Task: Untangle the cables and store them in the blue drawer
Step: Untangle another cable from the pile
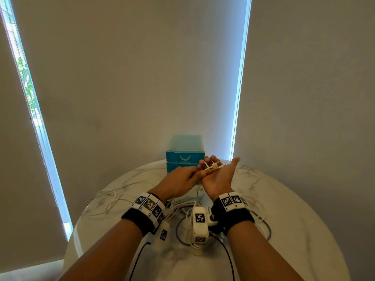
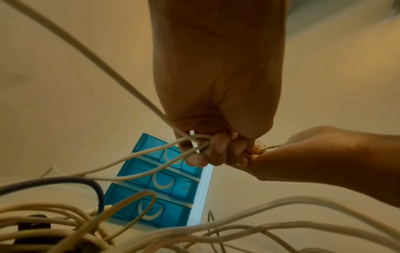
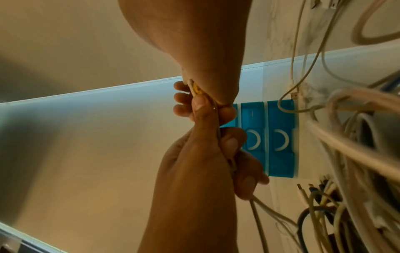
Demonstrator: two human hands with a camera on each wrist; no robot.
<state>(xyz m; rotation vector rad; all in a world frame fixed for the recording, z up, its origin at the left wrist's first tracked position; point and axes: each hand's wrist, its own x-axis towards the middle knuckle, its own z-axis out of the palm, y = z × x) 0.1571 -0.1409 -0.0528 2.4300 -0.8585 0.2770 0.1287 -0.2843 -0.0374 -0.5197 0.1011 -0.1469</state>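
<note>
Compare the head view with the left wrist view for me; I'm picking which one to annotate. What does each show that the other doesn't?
Only the head view shows the round marble table, both wristbands with markers, the window blinds, and the right hand palm-up. Only the left wrist view shows all three drawer fronts of the blue drawer unit and the left hand's fingers curled round white cables, with a dark cable looping nearby. Both show the two hands meeting in front of the drawer unit, and the loose cable tangle.
</note>
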